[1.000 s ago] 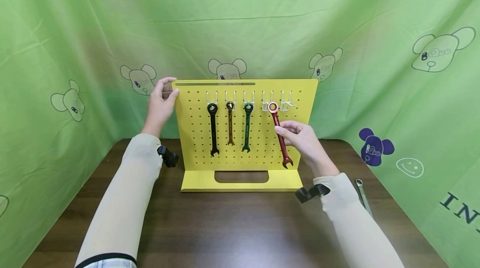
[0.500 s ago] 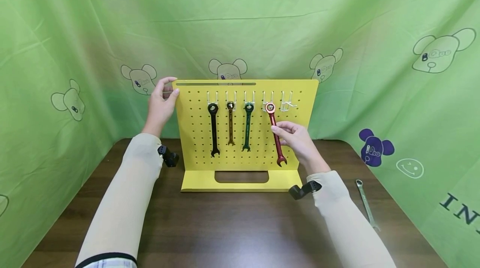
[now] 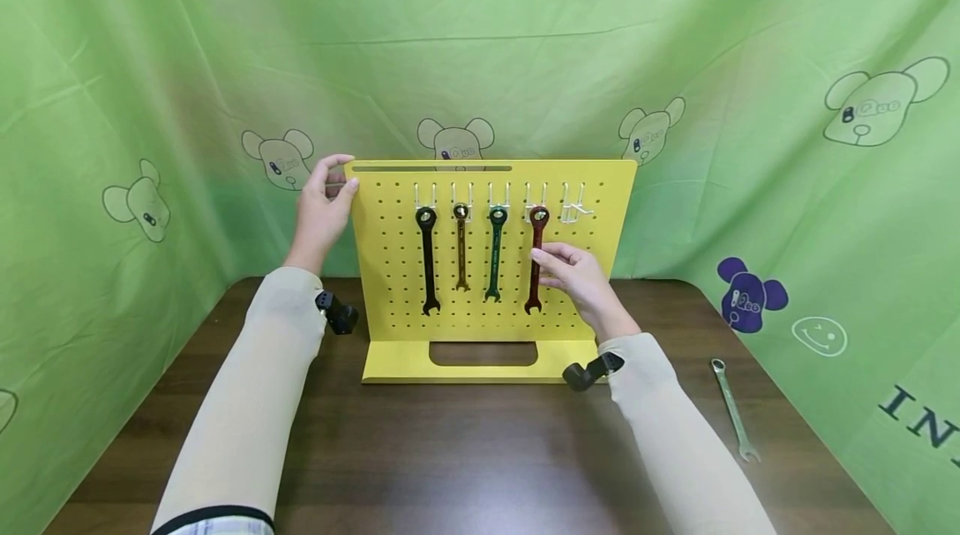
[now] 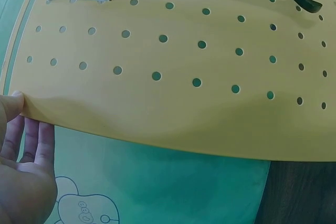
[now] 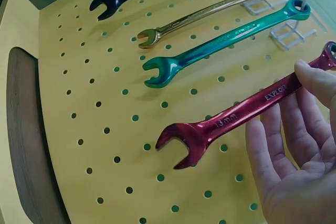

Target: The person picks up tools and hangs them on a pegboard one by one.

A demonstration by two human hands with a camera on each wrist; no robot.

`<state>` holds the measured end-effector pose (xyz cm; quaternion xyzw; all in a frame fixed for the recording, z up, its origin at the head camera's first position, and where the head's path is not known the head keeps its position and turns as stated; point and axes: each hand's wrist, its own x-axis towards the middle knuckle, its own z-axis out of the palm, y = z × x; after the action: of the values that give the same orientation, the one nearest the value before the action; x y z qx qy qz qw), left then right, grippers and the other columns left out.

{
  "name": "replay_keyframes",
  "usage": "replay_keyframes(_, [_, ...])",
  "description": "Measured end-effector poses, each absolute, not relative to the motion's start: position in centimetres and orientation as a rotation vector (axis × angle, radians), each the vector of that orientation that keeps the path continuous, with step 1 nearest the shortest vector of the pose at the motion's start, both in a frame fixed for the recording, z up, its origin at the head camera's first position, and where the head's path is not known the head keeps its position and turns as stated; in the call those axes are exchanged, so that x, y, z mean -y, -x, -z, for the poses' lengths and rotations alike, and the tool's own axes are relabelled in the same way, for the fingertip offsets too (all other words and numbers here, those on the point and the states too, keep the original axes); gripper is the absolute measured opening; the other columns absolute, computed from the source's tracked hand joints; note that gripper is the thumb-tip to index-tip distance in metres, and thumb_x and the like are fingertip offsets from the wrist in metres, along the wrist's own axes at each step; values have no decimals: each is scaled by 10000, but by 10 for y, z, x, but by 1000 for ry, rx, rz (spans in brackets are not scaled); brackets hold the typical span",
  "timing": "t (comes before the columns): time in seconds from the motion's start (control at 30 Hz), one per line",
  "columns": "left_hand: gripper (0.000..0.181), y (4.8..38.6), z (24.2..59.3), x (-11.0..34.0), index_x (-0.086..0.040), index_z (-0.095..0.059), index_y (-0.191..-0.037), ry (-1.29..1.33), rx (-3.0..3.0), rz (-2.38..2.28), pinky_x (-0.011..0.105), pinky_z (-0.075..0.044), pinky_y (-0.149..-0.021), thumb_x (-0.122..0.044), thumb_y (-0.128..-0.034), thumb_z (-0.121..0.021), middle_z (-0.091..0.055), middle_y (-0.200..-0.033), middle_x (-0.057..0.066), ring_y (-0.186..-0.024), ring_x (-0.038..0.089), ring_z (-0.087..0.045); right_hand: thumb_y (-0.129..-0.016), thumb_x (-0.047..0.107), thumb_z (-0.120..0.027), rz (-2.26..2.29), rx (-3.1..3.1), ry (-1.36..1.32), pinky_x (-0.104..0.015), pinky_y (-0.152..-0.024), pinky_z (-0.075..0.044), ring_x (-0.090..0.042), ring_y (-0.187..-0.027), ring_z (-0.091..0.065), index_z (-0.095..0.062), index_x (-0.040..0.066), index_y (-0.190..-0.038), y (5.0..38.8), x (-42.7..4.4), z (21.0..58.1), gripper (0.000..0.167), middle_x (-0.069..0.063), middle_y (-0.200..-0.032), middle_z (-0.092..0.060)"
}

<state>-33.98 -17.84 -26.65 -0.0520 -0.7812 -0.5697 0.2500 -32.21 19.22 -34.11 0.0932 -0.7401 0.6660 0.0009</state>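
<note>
In the head view a yellow pegboard (image 3: pixel 480 331) stands upright on the table. My left hand (image 3: pixel 322 210) pinches its upper left edge, thumb in front and fingers behind, as the left wrist view also shows. With thumb and fingers my right hand (image 3: pixel 577 277) grips the shaft of a red combination wrench (image 5: pixel 241 108). The red wrench hangs nearly upright, its ring end at the fourth hook. To its left hang a green wrench (image 3: pixel 495 256), a gold wrench (image 3: pixel 461 252) and a black wrench (image 3: pixel 428 264), each by its ring end.
A fifth white hook (image 3: pixel 573 210) at the right of the board holds no wrench. On the table's right side lies a silver wrench (image 3: pixel 735 410). The brown wooden table (image 3: pixel 450 452) extends in front of the board, and a green printed curtain (image 3: pixel 480 43) surrounds it.
My right hand has moved left with the red wrench, which has swung from tilted to nearly upright at the fourth hook. The left hand has stayed on the board's edge.
</note>
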Motion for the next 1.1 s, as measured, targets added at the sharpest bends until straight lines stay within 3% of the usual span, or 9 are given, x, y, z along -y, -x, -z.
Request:
replay_keyframes(0.57, [353, 340, 267, 179, -195, -551, -1380, 138, 2126, 1547, 333, -515, -872, -149, -1030, -573, -570, -1188, 111, -1028, 210, -559, -1000, 287, -642, -2114, 2320, -295, -300, -950, -521, -164, -1087, -588, -491, -70, -1389, 322, -192, 341, 549, -169, -1306, -580])
replay_keyframes(1.1, [353, 339, 266, 179, -186, -552, -1378, 147, 2121, 1546, 338, -516, -883, -143, -1029, -573, -577, -1193, 121, -1037, 217, -564, -996, 304, -646, -1945, 2404, -371, -341, -909, -548, -339, -1138, -577, -545, -39, -1312, 307, -201, 340, 477, -214, -1281, -569])
